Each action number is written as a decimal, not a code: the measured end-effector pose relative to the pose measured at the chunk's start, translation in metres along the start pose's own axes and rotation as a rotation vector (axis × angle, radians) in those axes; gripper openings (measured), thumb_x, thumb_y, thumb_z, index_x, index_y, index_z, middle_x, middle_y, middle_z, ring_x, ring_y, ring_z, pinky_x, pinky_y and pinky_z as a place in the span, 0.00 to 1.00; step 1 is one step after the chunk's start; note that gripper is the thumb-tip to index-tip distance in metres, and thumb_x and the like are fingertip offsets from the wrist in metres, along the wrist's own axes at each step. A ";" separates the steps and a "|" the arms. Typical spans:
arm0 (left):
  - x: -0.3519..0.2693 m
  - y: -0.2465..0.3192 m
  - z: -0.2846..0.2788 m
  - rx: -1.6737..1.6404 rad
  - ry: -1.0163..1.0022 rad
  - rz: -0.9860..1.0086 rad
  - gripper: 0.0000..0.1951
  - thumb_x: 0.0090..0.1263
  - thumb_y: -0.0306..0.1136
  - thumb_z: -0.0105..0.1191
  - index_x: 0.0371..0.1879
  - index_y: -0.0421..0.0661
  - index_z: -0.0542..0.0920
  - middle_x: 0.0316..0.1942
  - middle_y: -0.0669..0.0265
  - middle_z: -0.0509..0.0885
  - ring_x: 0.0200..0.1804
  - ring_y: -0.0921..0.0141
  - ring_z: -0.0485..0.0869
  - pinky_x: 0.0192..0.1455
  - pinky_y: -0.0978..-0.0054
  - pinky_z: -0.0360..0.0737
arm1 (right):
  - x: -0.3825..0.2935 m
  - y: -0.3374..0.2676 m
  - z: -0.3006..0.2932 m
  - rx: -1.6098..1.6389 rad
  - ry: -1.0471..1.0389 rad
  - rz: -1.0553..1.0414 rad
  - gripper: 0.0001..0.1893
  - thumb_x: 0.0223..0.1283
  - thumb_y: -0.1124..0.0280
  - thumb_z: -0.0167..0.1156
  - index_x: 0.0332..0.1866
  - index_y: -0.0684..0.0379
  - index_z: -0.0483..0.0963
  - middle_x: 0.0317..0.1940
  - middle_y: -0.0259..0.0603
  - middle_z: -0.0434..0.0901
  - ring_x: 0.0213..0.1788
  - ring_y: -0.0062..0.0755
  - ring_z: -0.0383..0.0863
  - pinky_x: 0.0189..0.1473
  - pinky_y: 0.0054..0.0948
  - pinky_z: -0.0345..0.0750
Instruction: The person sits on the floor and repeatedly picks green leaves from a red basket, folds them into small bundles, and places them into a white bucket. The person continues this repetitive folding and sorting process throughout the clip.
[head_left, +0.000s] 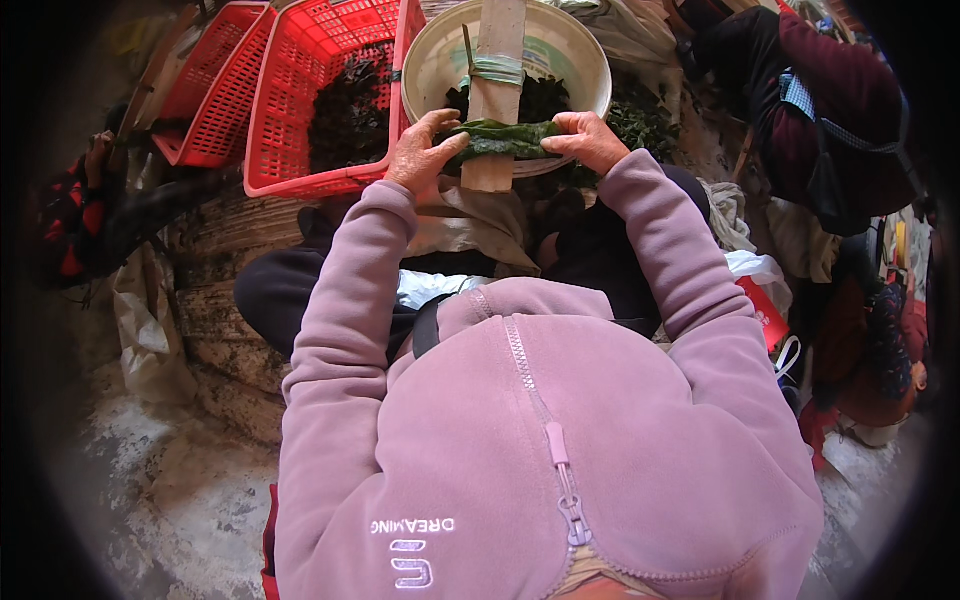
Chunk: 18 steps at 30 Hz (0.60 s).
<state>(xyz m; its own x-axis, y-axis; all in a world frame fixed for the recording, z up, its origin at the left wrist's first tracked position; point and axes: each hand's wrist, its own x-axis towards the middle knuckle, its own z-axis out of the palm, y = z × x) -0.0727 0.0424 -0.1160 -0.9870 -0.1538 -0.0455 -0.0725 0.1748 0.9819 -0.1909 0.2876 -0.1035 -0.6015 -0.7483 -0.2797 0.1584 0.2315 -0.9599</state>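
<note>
A wet-looking dark green leafy strip (510, 139), perhaps seaweed, lies stretched across a wooden board (501, 97). My left hand (426, 150) holds its left end between thumb and fingers. At the right end, my right hand (589, 141) pinches it. The board rests over a round white plastic bucket (592, 56), its near end projecting past the rim toward me. Green cord (499, 69) is wound around the board, and a thin dark blade-like piece (467, 45) sticks up beside it. More dark green leaves (546, 97) lie inside the bucket.
Left of the bucket stands a red plastic basket (277, 97) with dark leaves in it; another red basket (225, 90) is beyond. Leaves (641, 120) are heaped right of the bucket. A person in maroon (840, 112) sits at right, and another person (71, 217) is at far left.
</note>
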 end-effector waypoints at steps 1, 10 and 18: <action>0.001 0.000 0.001 0.087 -0.017 -0.036 0.20 0.58 0.33 0.61 0.48 0.39 0.77 0.42 0.59 0.81 0.44 0.72 0.79 0.48 0.76 0.75 | -0.002 -0.003 0.002 -0.003 0.059 -0.045 0.06 0.49 0.74 0.63 0.25 0.63 0.74 0.25 0.28 0.75 0.27 0.14 0.69 0.33 0.20 0.69; -0.022 0.024 -0.010 0.674 0.224 0.063 0.07 0.54 0.26 0.62 0.31 0.40 0.83 0.25 0.62 0.84 0.26 0.77 0.81 0.33 0.80 0.78 | -0.023 -0.024 0.003 -0.053 0.243 -0.264 0.08 0.49 0.73 0.64 0.23 0.63 0.73 0.22 0.27 0.73 0.27 0.14 0.68 0.33 0.19 0.68; -0.023 0.142 -0.032 0.376 0.175 0.620 0.05 0.52 0.26 0.60 0.26 0.41 0.79 0.25 0.66 0.80 0.28 0.71 0.78 0.33 0.75 0.74 | -0.046 -0.089 0.016 -0.492 0.350 -0.309 0.11 0.48 0.73 0.64 0.37 0.64 0.73 0.28 0.32 0.74 0.30 0.17 0.71 0.36 0.20 0.70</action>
<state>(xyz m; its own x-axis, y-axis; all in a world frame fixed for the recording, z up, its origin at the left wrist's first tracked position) -0.0556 0.0396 0.0308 -0.8279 -0.0665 0.5569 0.4148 0.5957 0.6878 -0.1646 0.2918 -0.0054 -0.7928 -0.5996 0.1089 -0.3870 0.3573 -0.8501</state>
